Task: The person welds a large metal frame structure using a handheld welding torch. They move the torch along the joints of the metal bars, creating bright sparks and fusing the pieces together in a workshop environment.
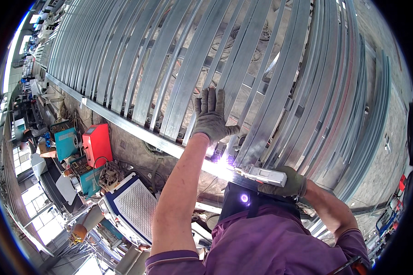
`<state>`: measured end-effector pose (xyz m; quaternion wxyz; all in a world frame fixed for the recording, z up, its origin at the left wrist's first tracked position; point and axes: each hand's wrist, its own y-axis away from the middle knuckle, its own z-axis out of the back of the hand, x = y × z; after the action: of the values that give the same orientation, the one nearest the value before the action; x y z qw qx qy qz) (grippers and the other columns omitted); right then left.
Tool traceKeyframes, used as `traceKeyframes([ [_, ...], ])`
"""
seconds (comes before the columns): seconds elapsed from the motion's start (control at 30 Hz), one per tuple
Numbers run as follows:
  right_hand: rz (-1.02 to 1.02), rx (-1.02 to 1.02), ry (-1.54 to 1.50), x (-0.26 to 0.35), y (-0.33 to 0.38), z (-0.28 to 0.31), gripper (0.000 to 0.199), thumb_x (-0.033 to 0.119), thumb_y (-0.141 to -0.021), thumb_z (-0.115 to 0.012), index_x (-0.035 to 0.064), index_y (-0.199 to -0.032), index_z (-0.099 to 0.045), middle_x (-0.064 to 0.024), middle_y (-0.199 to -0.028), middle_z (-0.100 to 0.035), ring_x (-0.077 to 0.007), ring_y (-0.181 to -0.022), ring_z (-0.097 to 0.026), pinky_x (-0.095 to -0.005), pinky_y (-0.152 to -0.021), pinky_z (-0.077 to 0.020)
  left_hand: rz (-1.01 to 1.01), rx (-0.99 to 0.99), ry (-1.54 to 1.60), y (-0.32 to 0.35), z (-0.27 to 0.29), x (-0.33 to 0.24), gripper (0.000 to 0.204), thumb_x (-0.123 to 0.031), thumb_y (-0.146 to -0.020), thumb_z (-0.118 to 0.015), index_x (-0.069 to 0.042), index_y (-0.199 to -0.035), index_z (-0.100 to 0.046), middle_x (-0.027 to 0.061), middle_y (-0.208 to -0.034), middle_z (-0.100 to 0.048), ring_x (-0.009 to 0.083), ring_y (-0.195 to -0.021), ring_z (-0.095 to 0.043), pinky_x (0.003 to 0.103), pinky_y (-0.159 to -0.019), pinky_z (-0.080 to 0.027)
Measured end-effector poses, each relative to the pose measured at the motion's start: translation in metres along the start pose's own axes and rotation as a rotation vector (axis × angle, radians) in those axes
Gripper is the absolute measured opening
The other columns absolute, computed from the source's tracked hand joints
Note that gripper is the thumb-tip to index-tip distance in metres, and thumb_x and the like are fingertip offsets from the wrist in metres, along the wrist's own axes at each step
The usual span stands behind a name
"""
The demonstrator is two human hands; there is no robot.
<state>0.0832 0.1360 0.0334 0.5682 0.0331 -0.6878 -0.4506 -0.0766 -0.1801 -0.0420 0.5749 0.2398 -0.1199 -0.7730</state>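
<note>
My left hand [210, 119], in a grey work glove, is spread with its palm down over the metal bars [236, 59]. Its fingers point away from me and hold nothing. Gloved as well, my right hand [293, 183] is closed around a white and silver welding torch [265, 175]. The torch's tip points left, where a glaring white-violet weld arc [224, 167] burns on the near frame rail [119, 123], just below my left hand. The glare hides the joint itself.
Long grey bars stretch away from me, with more stacked at the right [376, 123]. A red box-shaped machine [96, 145] stands left of the frame near teal bins [67, 141]. A white perforated panel [135, 207] and cables lie beside my left arm.
</note>
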Motion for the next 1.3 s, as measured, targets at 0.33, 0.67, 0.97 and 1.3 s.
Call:
traceKeyframes([
  [0.33,-0.018,0.009,0.004,0.000,0.005,0.001,0.069,0.067,-0.095,-0.082,0.0091,-0.133,-0.080,-0.0190,-0.112,-0.084,-0.0364,-0.107,-0.081,-0.0452,-0.094,-0.0647,0.017,0.019,-0.004,-0.001,0.004,-0.003,0.157,-0.080,-0.078,-0.085,-0.004,-0.180,0.008,0.0304,-0.186,0.005,0.0476,-0.173,0.014,0.064,-0.138,0.006],
  [0.67,0.039,-0.096,-0.031,0.002,0.024,-0.001,0.065,0.065,-0.095,-0.083,0.0098,-0.130,-0.079,-0.0196,-0.109,-0.083,-0.0395,-0.104,-0.081,-0.0460,-0.090,-0.0651,0.027,-0.003,-0.024,-0.001,-0.005,0.004,0.162,-0.087,-0.074,-0.083,-0.010,-0.181,0.010,0.0253,-0.188,0.006,0.0447,-0.174,0.014,0.063,-0.138,0.007],
  [0.97,0.240,-0.219,0.012,-0.025,0.051,0.009,0.062,0.055,-0.099,-0.084,0.0083,-0.138,-0.075,-0.0181,-0.113,-0.082,-0.0359,-0.103,-0.081,-0.0421,-0.088,-0.0663,0.058,0.053,-0.041,-0.002,0.002,0.000,0.163,-0.086,-0.073,-0.085,-0.011,-0.181,0.012,0.0252,-0.188,0.008,0.0440,-0.173,0.017,0.063,-0.138,0.010],
  [1.3,0.223,-0.268,-0.062,-0.019,0.081,0.014,0.058,0.055,-0.100,-0.082,0.0118,-0.137,-0.076,-0.0185,-0.104,-0.082,-0.0379,-0.095,-0.081,-0.0445,-0.081,-0.0657,0.091,0.091,-0.067,-0.005,0.006,-0.004,0.161,-0.085,-0.075,-0.083,-0.012,-0.181,0.013,0.0246,-0.189,0.009,0.0430,-0.174,0.017,0.062,-0.138,0.009],
])
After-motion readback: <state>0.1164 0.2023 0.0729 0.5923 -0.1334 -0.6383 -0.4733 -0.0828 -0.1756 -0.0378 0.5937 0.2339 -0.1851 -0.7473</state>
